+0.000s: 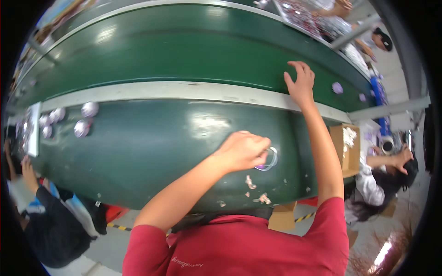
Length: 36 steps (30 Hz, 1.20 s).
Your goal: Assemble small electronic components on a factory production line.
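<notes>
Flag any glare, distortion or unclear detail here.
Head view: glare whitens a patch of the green worktop; head view: fisheye distortion bows the pale rail upward; head view: the purple item at the left hand is too small to identify.

Wears a crimson short-sleeved shirt, plain across most of the chest — marked by one line of thin, pale, cursive lettering on the left side. Has sleeves in the same red, ending well short of the wrists — leaving both forearms, left hand and right hand bare.
</notes>
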Each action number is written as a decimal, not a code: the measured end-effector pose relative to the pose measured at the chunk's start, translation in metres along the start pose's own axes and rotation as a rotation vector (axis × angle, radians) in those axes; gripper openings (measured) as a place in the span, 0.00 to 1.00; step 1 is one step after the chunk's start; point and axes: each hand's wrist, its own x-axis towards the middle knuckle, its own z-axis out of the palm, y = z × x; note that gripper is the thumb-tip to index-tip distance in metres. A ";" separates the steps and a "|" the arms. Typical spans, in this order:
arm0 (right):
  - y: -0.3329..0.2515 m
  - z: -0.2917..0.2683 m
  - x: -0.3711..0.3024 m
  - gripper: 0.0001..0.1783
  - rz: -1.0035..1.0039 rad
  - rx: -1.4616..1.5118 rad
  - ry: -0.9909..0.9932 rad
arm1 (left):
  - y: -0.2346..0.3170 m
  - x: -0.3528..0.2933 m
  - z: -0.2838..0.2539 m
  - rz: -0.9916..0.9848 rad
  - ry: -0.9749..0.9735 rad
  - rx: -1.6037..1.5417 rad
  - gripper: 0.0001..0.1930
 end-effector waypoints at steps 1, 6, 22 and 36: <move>0.031 0.004 0.004 0.31 0.127 -0.109 0.007 | 0.000 -0.001 -0.004 -0.023 0.043 0.038 0.08; 0.190 -0.011 0.016 0.42 0.575 -0.348 -0.116 | 0.003 0.009 0.002 -0.109 0.149 0.006 0.09; 0.034 -0.063 -0.065 0.29 0.265 0.876 -0.367 | -0.001 0.001 -0.002 -0.245 0.208 -0.005 0.10; -0.067 -0.101 -0.151 0.27 0.117 0.451 -0.137 | -0.001 0.000 -0.006 -0.292 0.307 0.165 0.10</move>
